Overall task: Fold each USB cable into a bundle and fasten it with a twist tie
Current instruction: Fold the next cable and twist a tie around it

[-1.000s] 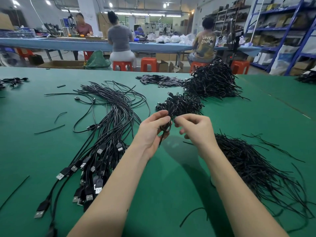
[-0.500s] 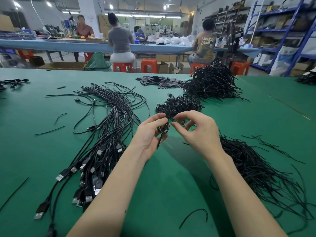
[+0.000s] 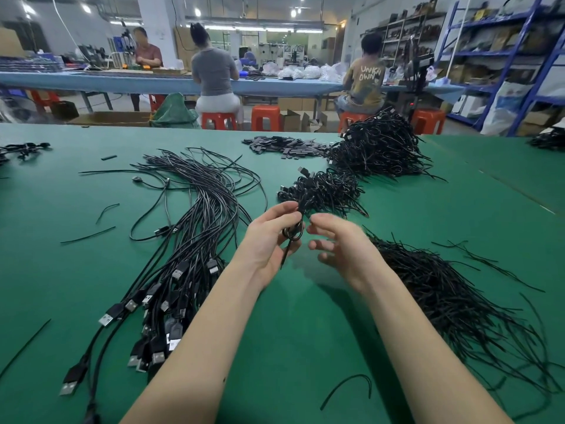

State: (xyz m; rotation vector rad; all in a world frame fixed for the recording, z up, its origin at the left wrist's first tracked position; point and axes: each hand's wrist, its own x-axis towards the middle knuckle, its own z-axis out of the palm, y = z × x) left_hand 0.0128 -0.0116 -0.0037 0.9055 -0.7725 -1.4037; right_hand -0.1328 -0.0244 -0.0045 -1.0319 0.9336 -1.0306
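Head view: the left hand (image 3: 269, 240) pinches a small folded cable bundle (image 3: 294, 231) above the green table (image 3: 299, 332), a twist tie (image 3: 286, 254) trailing below (its wrap is hard to make out). The right hand (image 3: 342, 243), just beside, is blurred, fingers loosely curled, holding nothing.

"Where does everything sit on the table (image 3: 305, 316)?"

"Loose USB cables (image 3: 189, 240) sprawl left of the hands, plugs nearest the person. The twist ties (image 3: 452, 301) fan out on the right."

"And beyond?"

"A small pile of bundles (image 3: 324, 191), then a bigger heap (image 3: 379, 148) behind it."
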